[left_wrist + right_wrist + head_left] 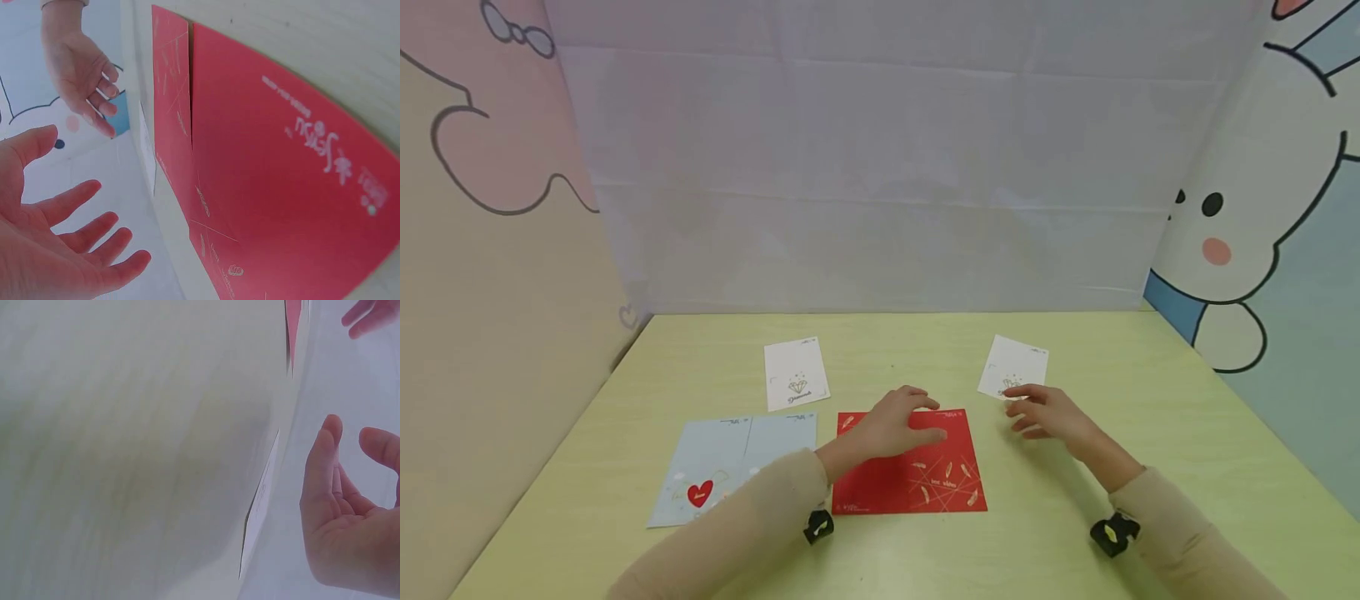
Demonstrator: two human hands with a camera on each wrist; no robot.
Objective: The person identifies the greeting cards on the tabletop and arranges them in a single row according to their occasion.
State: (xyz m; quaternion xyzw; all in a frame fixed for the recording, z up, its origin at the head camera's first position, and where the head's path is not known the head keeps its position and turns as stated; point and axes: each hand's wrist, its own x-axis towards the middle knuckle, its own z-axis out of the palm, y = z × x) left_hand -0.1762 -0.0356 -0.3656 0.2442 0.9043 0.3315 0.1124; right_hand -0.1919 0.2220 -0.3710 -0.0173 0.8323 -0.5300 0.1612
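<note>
- Beige sleeves [730,533] are nearest to the head camera; they reach over the pale table [970,558], which is the largest thing.
- Red card [910,483] lies on this table, below the left hand [891,425], and extends from it toward the right and toward the person. In the head view, its longer side runs from left to right.
- Light-blue card [737,462] lies just left of the red one, partly covered by one sleeve.
- Of the two hands, the left is nearer to the red card: it hovers apart from it, thumb and fingers spread, holding nothing.
- The right hand [1052,417] is to the right of the red card; its fingers are loosely bent, thumb apart, also holding nothing.
- Right white card [1012,365] lies near these fingers, untouched; left white card [797,375] lies just beyond the blue one.
</note>
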